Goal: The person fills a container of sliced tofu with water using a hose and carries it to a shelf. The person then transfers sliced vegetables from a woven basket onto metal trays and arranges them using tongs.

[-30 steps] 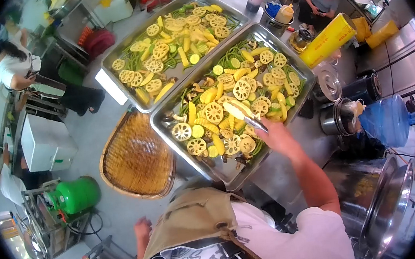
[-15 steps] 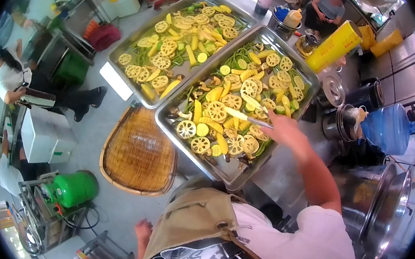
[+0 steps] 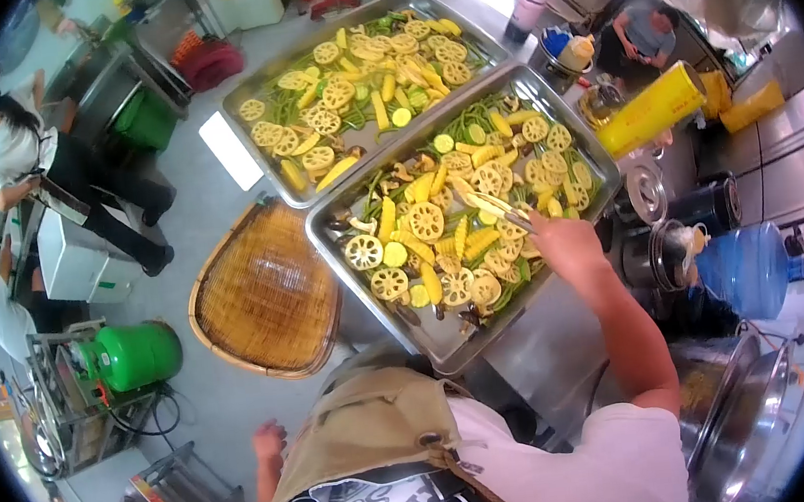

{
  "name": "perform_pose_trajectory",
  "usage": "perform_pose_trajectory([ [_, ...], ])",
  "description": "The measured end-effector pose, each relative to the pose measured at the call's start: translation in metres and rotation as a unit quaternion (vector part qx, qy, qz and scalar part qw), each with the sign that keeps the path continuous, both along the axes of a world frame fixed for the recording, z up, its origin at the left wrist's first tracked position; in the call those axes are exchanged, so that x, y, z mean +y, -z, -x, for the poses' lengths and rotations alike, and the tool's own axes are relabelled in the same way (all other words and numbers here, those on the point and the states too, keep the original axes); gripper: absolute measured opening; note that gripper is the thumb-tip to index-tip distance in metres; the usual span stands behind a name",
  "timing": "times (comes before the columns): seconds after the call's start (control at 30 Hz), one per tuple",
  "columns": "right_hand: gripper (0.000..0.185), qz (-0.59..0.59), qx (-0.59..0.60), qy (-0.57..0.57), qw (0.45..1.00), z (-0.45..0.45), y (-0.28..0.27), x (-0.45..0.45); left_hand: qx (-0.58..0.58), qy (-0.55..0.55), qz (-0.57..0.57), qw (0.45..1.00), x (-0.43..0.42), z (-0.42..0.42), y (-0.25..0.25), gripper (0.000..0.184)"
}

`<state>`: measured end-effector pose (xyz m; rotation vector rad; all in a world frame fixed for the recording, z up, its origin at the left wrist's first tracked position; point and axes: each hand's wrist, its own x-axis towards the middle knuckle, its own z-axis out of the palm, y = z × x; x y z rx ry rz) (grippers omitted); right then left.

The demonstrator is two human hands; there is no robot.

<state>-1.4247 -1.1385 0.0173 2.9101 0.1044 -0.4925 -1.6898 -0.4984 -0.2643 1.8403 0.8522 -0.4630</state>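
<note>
1. The right hand (image 3: 564,243) is closed around slim, pale-tipped tongs (image 3: 507,212) with metal shanks, entering from the near right side
2. The tongs' long axis slants forward and left from this hand, their tips low over the vegetables; I cannot tell whether they pinch a piece
3. Those vegetables lie beyond and left of the right hand, in a deep rectangular stainless-steel tray (image 3: 443,337) whose long axis runs near left to far right; the right hand is much the nearer
4. They look loosely mixed: round, holed lotus root slices (image 3: 426,221), yellow crinkle-cut strips (image 3: 387,218), green-rimmed rounds (image 3: 394,255) and long green beans
5. A second steel tray (image 3: 459,21) of similar food sits just beyond
6. The left hand (image 3: 268,440) hangs low, nearest the brown woven basket (image 3: 266,293); blurred, so its grip I cannot tell
</note>
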Motion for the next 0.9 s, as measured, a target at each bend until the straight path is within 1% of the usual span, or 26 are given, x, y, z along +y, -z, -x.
perform_pose_trajectory([
  [0.03, 0.033, -0.022, -0.006, 0.012, 1.000, -0.004, -0.011, 0.000, -0.027, 0.030, -0.008, 0.999, 0.005, 0.003, 0.007, 0.033],
  [0.1, 0.032, -0.068, -0.019, 0.032, 0.997, -0.014, -0.029, 0.001, -0.043, 0.034, 0.018, 0.998, 0.010, 0.009, 0.012, 0.032],
  [0.13, 0.030, -0.121, -0.084, 0.036, 0.988, -0.020, -0.035, 0.003, -0.040, 0.031, 0.023, 0.998, 0.008, 0.010, 0.012, 0.031],
  [0.17, 0.030, -0.156, -0.103, 0.027, 0.982, -0.033, -0.040, 0.008, -0.014, 0.023, 0.013, 1.000, 0.007, 0.010, 0.012, 0.030],
  [0.23, 0.031, -0.224, -0.140, 0.027, 0.964, -0.065, -0.054, 0.023, 0.052, -0.036, 0.022, 0.998, 0.001, 0.003, -0.001, 0.029],
  [0.3, 0.030, -0.297, -0.147, 0.049, 0.942, -0.100, -0.042, 0.027, 0.128, -0.144, 0.061, 0.979, -0.014, -0.007, -0.015, 0.029],
  [0.4, 0.031, -0.246, -0.105, 0.118, 0.956, -0.115, -0.036, 0.015, 0.106, -0.181, 0.052, 0.976, -0.023, -0.019, -0.033, 0.030],
  [0.47, 0.033, -0.122, -0.086, 0.144, 0.978, -0.112, 0.001, -0.008, -0.004, -0.072, 0.038, 0.997, -0.010, -0.004, -0.015, 0.032],
  [0.5, 0.034, -0.058, -0.071, 0.159, 0.983, -0.100, 0.021, -0.017, -0.004, -0.073, 0.049, 0.996, -0.009, -0.001, -0.015, 0.033],
  [0.53, 0.035, -0.078, -0.060, 0.181, 0.978, -0.084, 0.036, -0.014, -0.004, -0.073, 0.060, 0.996, -0.009, 0.003, -0.015, 0.033],
  [0.57, 0.036, -0.098, -0.051, 0.203, 0.973, -0.065, 0.047, -0.006, 0.046, -0.129, 0.089, 0.987, -0.013, -0.002, -0.019, 0.033],
  [0.6, 0.040, -0.106, -0.046, 0.197, 0.974, -0.048, 0.053, 0.004, 0.093, -0.188, 0.115, 0.971, -0.022, -0.011, -0.031, 0.032],
  [0.63, 0.045, -0.114, -0.038, 0.190, 0.974, -0.030, 0.058, 0.014, 0.070, -0.062, 0.051, 0.994, 0.001, 0.014, 0.012, 0.031],
  [0.67, 0.046, -0.122, -0.050, 0.145, 0.981, -0.013, 0.063, 0.021, 0.042, 0.064, -0.039, 0.996, 0.025, 0.040, 0.055, 0.029],
  [0.7, 0.048, -0.131, -0.062, 0.098, 0.985, 0.004, 0.066, 0.029, 0.006, 0.166, -0.133, 0.977, 0.043, 0.061, 0.090, 0.028],
  [0.77, 0.055, -0.130, -0.064, 0.043, 0.988, 0.032, 0.063, 0.047, 0.047, 0.037, -0.050, 0.997, 0.040, 0.069, 0.080, 0.026],
  [0.8, 0.061, -0.128, -0.014, 0.050, 0.990, 0.036, 0.040, 0.065, 0.067, -0.028, -0.009, 0.997, 0.037, 0.071, 0.072, 0.026],
  [0.83, 0.062, -0.176, -0.051, 0.019, 0.983, 0.046, 0.042, 0.072, 0.096, -0.016, -0.024, 0.995, 0.031, 0.065, 0.058, 0.027],
  [0.9, 0.053, -0.161, -0.013, -0.016, 0.987, 0.044, 0.046, 0.086, 0.153, 0.011, -0.055, 0.987, 0.023, 0.048, 0.034, 0.028],
])
